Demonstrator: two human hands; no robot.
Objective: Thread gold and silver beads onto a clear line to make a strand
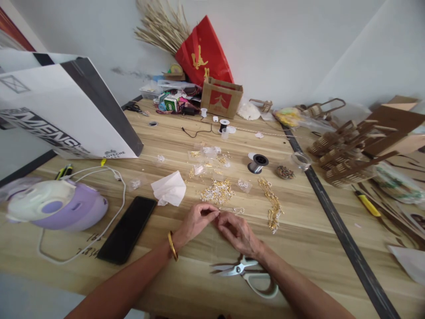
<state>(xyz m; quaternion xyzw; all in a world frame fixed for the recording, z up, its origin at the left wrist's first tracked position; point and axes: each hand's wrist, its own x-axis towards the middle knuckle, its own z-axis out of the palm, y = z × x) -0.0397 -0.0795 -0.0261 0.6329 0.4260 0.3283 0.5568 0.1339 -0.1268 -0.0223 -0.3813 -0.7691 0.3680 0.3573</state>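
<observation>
Fingertips of my left hand point(198, 221) and my right hand point(238, 231) meet in a pinch over the wooden table. Whatever sits between them is too small to make out. Just beyond the fingers lies a silver chain point(234, 210). A heap of gold and silver beads point(217, 191) spreads past it. To the right rests a bundle of gold chains point(272, 206). Open-bladed scissors point(241, 268) with pale handles lie partly under my right forearm. A gold bracelet point(172, 246) circles my left wrist.
Left of my hands are a black phone point(128, 230), a white tissue point(169, 188) and a purple-white device point(59, 206) with a cable. A wire spool point(257, 163) and a pile of dark beads point(284, 172) stand beyond. Small woven baskets point(345, 150) and a yellow cutter point(368, 204) occupy the right.
</observation>
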